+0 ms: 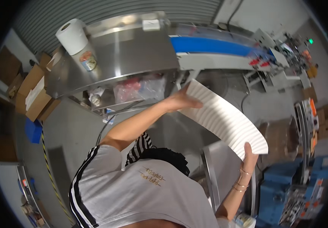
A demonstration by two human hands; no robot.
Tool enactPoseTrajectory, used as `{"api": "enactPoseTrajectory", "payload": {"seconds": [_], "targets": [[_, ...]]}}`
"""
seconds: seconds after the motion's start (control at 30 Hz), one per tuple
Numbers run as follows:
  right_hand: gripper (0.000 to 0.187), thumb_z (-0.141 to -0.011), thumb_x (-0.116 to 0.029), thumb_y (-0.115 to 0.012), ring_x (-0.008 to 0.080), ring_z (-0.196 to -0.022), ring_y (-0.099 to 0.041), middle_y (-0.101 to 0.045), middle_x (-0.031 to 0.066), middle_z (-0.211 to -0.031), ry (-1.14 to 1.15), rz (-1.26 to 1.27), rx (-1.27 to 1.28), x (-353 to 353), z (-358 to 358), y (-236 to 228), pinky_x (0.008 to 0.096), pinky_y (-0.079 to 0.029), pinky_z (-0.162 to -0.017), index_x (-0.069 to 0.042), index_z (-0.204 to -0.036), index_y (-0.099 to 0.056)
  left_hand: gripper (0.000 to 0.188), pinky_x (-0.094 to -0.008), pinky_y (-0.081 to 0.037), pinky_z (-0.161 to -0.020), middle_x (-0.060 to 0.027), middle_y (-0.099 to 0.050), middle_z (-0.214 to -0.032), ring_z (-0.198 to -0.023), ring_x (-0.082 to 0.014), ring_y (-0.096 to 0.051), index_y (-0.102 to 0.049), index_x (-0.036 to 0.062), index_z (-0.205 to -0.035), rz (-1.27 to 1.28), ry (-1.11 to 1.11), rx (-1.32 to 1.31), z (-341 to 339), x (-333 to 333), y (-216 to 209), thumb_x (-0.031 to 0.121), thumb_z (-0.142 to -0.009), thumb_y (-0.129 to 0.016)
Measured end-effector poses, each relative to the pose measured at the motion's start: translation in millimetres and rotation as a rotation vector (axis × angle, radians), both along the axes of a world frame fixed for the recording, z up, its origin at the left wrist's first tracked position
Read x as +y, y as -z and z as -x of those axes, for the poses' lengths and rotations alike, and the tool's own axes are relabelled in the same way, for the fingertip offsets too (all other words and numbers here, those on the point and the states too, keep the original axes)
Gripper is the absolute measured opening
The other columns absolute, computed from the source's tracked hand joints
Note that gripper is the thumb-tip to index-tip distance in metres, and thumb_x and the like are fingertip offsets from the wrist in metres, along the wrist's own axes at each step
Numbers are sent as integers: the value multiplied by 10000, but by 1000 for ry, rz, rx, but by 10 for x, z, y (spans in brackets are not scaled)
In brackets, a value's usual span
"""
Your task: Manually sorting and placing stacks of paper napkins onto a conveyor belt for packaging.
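Between my two hands I hold a long white ribbed piece (228, 118), slanting from upper left to lower right in front of me. Its surface shows many parallel ridges; whether it is one sheet or a row of stacked items I cannot tell. My left hand (182, 100) is closed on the upper left end, thumb lying over the top face. At the lower right end, my right hand (250, 156) grips the edge with its thumb up on the ridges; its other fingers are mostly hidden.
A steel table (133, 53) carries a white paper roll (72, 37) and a patterned container (88, 60). Right of it runs a blue conveyor belt (213, 46) toward a machine (285, 53). A steel-edged surface (224, 163) stands near my right arm, a cardboard box (30, 91) at left.
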State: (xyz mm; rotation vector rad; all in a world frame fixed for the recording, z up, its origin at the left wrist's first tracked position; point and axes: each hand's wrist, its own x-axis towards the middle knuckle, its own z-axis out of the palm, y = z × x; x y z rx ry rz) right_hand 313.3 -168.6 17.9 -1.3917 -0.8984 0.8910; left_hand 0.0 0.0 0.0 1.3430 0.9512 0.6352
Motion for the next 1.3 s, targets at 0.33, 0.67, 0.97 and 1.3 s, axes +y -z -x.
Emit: {"api": "enactPoseTrajectory", "payload": {"seconds": [0.33,0.67,0.97,1.3], "targets": [[427,-822,-134,-668,149,-1012,-559,-603,57,-1113,-623,60,85,3159,2323,300,300,-446,-878,-1,-1209,-545,837,-375,-303,-1081,-189,-459,-1354,-1270,-282,-428,-344,-24,-1380,101,-505,-31,2705,1227,210,300,-743,-780],[638,-777,-565,-675,175,-891,-605,-672,87,-991,-1193,325,-523,6060,3669,802,288,-477,-823,-29,-1121,-649,892,-354,-336,-1073,-198,-435,-1391,-1284,-280,-440,-348,34,-1420,387,-320,669,3823,1586,249,698,-835,-457],[906,-736,-670,-600,331,-1156,-555,-591,219,-1209,-1422,-246,-1277,6530,5150,260,363,-426,-983,30,-1296,-471,599,-288,-528,-721,-122,-638,-1093,-928,-184,-630,-514,22,-1251,630,-1033,-341,1864,1031,389,458,-860,-635],[781,-803,-663,-529,375,-1027,-589,-638,234,-1057,-1951,-1023,-1159,5221,5686,255,410,-413,-944,-19,-1243,-534,495,-371,-351,-968,45,-524,-1269,-1167,-122,-473,-447,193,-1313,639,-1180,-1380,-77,1694,489,398,-896,-619]]}}
